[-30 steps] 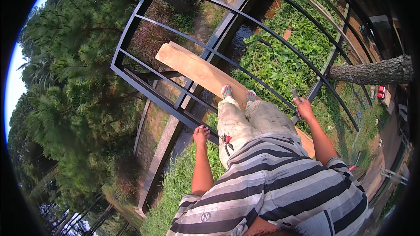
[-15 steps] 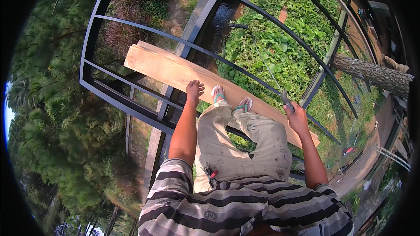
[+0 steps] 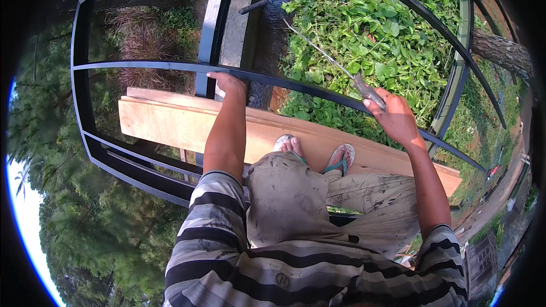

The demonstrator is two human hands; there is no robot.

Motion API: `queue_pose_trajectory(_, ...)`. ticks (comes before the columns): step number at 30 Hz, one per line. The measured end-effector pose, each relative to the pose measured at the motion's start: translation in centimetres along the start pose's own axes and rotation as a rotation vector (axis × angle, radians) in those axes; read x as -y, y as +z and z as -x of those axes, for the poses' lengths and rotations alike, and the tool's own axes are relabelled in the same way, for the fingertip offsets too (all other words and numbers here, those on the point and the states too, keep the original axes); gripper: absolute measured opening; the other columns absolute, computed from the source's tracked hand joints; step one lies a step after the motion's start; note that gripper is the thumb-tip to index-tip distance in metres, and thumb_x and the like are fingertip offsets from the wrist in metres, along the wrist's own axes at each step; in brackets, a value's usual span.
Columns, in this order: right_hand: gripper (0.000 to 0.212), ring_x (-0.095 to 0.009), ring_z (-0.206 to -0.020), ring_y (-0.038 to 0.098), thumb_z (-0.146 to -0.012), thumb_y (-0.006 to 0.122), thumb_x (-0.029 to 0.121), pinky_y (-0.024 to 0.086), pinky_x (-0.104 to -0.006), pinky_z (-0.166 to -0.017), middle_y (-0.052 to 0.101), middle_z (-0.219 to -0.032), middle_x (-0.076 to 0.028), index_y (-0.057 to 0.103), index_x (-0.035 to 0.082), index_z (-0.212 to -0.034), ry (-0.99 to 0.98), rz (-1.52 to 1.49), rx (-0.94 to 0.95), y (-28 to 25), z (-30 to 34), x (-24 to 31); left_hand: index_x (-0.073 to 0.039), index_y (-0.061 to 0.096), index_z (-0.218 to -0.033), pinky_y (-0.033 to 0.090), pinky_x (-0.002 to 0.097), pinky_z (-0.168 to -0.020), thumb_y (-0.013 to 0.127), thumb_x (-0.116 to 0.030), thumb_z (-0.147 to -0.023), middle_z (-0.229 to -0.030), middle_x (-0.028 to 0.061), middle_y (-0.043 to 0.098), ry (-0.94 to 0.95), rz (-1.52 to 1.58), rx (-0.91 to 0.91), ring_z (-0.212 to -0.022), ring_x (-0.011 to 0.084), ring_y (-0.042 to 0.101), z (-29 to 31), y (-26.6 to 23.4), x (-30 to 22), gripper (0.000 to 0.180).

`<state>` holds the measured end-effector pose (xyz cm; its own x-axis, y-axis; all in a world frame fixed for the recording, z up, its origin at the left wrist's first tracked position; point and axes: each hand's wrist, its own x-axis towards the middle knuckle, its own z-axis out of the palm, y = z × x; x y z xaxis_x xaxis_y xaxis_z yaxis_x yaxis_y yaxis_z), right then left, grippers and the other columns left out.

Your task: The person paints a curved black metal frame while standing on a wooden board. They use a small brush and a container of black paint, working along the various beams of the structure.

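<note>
I stand on light wooden planks (image 3: 170,122) laid across a dark steel frame, my feet in sandals (image 3: 340,159). My right hand (image 3: 397,115) is closed round the grey, paint-smeared handle of a small paint roller (image 3: 368,90). Its thin wire slants up and left to a narrow black roller head, which hangs over the beams and the dark water. My left hand (image 3: 228,83) is at a steel bar (image 3: 153,66) of the frame, beyond the planks. One digit lies along the bar's edge; the other fingers are mostly hidden, apparently curled round it.
Below the frame, leafy green plants (image 3: 375,34) grow beside a strip of dark water (image 3: 280,0). Wider steel beams (image 3: 215,17) cross at the upper left. A tree trunk (image 3: 503,51) stands at the right, and trees (image 3: 108,227) fill the lower left. Gaps open between the bars.
My body has bent lower and my knees have folded. My left hand has gone from hanging free above the planks to the steel bar. The roller has swung farther left and forward.
</note>
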<state>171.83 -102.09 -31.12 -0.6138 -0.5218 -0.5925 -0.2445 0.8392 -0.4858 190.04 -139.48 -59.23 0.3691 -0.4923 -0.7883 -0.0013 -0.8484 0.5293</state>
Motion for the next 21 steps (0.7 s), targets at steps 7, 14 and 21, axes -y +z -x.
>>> queue_pose_trajectory(7,0.026,-0.04,-0.089,0.07,-0.094,0.07,0.028,0.053,-0.0541,-0.081,0.073,-0.088,-0.018,0.071,0.009,-0.11,-0.113,0.403,-0.026,-1.1,-5.2,2.3,0.007,0.054,-0.144,0.038,0.049,-0.12,0.032,-0.082,-0.093,-0.153,0.0197,0.052,-0.059,0.122,-0.07,-0.14,0.0391,0.05,2.1,2.1,-0.4,0.105)
queue_pose_trajectory(14,0.03,-0.038,-0.099,0.071,-0.088,0.077,0.026,0.056,-0.0497,-0.089,0.075,-0.096,-0.019,0.077,0.008,-0.112,-0.258,0.453,-0.17,-3.8,-6.4,5.1,0.008,0.054,-0.143,0.044,0.05,-0.114,0.031,-0.074,-0.1,-0.148,0.0249,0.055,-0.003,0.033,-0.118,-0.134,0.0417,0.054,4.8,1.4,0.9,0.095)
queue_pose_trajectory(21,0.044,-0.032,-0.083,0.071,-0.087,0.079,0.026,0.056,-0.0464,-0.076,0.074,-0.093,-0.016,0.073,0.01,-0.127,-0.467,0.466,-0.226,-4.5,-9.9,6.3,0.002,0.041,-0.142,0.043,0.0537,-0.107,0.048,-0.041,-0.106,-0.144,0.0288,0.047,0.946,-0.514,-0.277,-0.129,0.0427,0.051,0.4,-1.6,-3.9,0.056)
